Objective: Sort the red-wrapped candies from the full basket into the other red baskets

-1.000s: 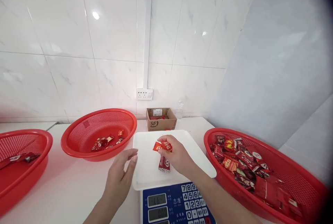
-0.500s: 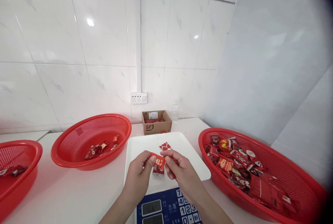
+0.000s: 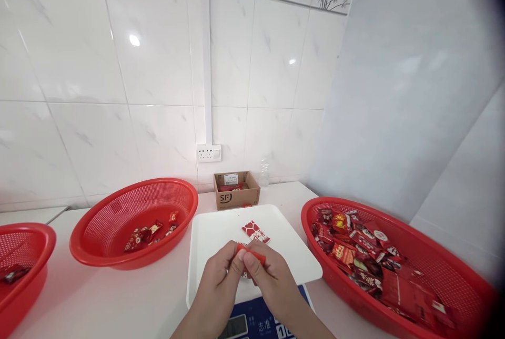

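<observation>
Between the thumbs and fingers of both hands is a small orange-red wrapped candy packet (image 3: 256, 255), mostly covered by them. My left hand (image 3: 223, 276) grips it from the left, and my right hand (image 3: 270, 273) from the right, the thumbs side by side. Both are above the white pan (image 3: 292, 234) of a blue digital scale (image 3: 256, 320). On the pan just beyond my fingers lies a red-and-white packet (image 3: 255, 230). A darker red packet (image 3: 248, 274) under my hands is largely hidden.
On the right, a large red basket (image 3: 331, 270) holds many mixed packets. A second red basket (image 3: 98, 255) with several packets stands left, and a third (image 3: 35, 276) is cut off at the left edge. A cardboard box (image 3: 239, 199) sits behind the scale, near a clear plastic bottle (image 3: 264, 172).
My hands have drawn together around the orange-red packet, which was stretched out and readable before and is now mostly covered. The view has shifted slightly.
</observation>
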The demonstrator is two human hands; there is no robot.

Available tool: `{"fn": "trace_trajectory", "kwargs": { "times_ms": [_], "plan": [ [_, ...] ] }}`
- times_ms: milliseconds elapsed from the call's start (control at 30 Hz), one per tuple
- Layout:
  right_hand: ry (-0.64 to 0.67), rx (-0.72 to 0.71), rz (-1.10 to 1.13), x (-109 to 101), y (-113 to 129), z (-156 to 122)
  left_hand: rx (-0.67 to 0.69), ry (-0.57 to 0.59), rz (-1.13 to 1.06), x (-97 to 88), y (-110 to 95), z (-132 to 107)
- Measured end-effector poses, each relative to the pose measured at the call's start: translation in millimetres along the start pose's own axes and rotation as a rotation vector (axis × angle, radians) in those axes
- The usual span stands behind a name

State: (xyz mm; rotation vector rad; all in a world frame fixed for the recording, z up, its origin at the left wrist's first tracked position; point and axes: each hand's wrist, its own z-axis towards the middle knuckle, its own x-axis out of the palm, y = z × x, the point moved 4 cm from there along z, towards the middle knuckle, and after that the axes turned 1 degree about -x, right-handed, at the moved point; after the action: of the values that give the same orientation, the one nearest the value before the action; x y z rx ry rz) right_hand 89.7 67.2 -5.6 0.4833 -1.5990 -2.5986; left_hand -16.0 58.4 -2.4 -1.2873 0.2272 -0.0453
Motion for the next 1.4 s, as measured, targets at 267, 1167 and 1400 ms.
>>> {"fn": "trace_trajectory", "kwargs": {
  "times_ms": [267, 1167, 1400],
  "plan": [
    [0.092, 0.081, 0.099, 6.9, -2.3, -0.4, 0.044, -0.067, 0.003, -7.2, -3.7, -3.6],
    [0.080, 0.176, 0.024, 10.6, 2.7, -0.1, -0.075, 0.038, -0.184, -15.5, 2.2, -0.7],
    [0.078, 0.157, 0.019, 14.2, 0.4, -5.3, -0.002, -0.010, -0.076, -15.5, 4.1, -3.0]
  ]
}}
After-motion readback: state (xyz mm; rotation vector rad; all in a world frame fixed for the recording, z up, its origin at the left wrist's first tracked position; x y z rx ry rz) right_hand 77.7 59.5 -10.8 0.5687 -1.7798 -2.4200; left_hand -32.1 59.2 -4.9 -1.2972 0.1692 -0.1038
